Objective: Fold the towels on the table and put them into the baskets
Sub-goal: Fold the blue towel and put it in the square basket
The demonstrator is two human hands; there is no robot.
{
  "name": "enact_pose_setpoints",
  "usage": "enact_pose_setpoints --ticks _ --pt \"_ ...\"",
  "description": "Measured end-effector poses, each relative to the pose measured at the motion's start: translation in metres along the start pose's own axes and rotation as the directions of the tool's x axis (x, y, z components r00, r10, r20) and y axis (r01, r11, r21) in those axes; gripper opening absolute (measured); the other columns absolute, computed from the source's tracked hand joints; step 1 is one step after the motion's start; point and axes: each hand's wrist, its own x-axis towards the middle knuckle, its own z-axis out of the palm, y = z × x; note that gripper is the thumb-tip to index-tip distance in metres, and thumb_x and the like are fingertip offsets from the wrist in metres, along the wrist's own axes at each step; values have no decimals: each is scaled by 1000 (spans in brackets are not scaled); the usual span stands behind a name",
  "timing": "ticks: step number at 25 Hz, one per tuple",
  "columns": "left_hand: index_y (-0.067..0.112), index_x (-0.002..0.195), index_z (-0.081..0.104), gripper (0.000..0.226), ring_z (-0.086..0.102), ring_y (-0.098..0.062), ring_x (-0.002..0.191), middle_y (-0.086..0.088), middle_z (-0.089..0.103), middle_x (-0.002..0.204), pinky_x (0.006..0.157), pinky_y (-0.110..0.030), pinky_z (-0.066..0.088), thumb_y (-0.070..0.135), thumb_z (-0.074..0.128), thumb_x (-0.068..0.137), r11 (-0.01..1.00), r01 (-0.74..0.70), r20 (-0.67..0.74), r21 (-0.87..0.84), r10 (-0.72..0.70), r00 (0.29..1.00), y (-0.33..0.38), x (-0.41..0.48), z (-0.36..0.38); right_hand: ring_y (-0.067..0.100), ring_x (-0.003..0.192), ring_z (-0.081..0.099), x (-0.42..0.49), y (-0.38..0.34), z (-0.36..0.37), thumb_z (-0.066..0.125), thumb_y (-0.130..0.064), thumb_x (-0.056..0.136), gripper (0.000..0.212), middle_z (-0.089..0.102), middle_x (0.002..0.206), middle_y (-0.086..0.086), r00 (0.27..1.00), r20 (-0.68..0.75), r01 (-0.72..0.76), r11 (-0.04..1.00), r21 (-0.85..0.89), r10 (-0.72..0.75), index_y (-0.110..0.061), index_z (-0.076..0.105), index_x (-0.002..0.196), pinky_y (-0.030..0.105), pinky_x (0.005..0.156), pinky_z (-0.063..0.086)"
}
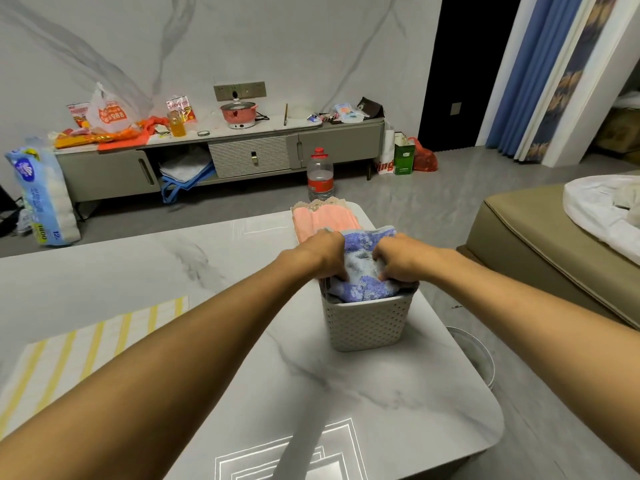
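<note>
"Towels! Where are they?"

"A yellow striped towel [86,348] lies flat at 9 o'clock on the counter [242,306]. It is not folded yet. A pink towel [322,220] looks folded at 12 o'clock from the basket, just behind it."

"And the hands?"

"The left hand [323,252] grips the left side of the blue towel [363,268]. That towel is half in the basket [367,323], at 1 o'clock on the counter, and its top sticks up over the rim. The right hand [398,259] grips its right side. Both have curled fingers."

"What could go wrong?"

"I think the towel is too puffy for the basket. If the hands let go too soon, it may pop up and come unfolded. The basket is also near the counter's edge at 3 o'clock. A hard push that way could slide or tip it off."
</note>
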Motion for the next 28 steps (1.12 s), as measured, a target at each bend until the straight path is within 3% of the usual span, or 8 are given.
enact_pose_setpoints --ticks 2,4,8,14,17,19,24,28 --pt "5 103 69 32 59 -28 88 -17 65 105 71 -29 46 24 76 78 996 -7 9 86 6 1000 6 0 6 32 106 60 -2 -6 9 64 -11 82 27 62 120 16 1000 4 22 998 -64 -22 -9 64 109 31 76 46" --pt "7 112 66 35 62 -31 101 -16 65 116 78 -31 47 22 72 81 980 -47 10 194 46 999 9 0 12 32 112 58 -3 -11 15 61 -10 86 33 58 127 16 999 4 36 993 -114 -36 -8 61 119 28 74 40" --pt "18 119 62 29 60 -28 115 -8 64 124 87 -33 44 27 57 92 853 -112 12 510 123 992 15 -1 29 31 120 57 0 -17 25 52 -12 94 33 58 134 14 998 40 59 965 -254 -50 -7 59 126 34 90 46" --pt "29 126 58 32 48 -22 128 0 59 133 109 -41 25 38 48 97 668 -170 165 724 71 984 15 9 38 23 133 41 12 -23 30 47 -31 99 38 48 143 5 989 94 145 802 -579 -111 -19 56 134 34 101 38" --pt "27 134 55 39 36 -24 136 -3 44 146 109 -38 27 40 50 97 599 -258 171 759 199 965 12 5 27 23 134 35 14 -12 25 47 -31 99 38 42 144 5 965 78 243 751 -613 -249 -21 57 134 34 108 31" --pt "22 133 58 40 37 -24 134 -3 43 146 108 -35 31 37 51 97 603 -311 162 734 289 943 10 0 25 25 132 38 11 -7 21 53 -29 97 41 43 141 6 962 132 271 779 -565 -239 -20 55 137 36 108 33" --pt "16 128 59 32 58 -24 117 -5 62 128 93 -33 44 27 47 100 677 -260 205 688 162 965 17 -2 28 21 134 41 17 -11 29 46 -35 102 38 43 144 0 977 185 186 828 -529 -102 -27 50 139 34 101 39" --pt "17 134 54 36 47 -24 131 -5 53 141 110 -38 33 28 48 99 669 -258 260 697 100 960 13 12 39 16 137 38 28 -12 33 47 -40 101 38 40 148 -6 974 223 164 812 -560 -43 -34 47 138 36 104 38"
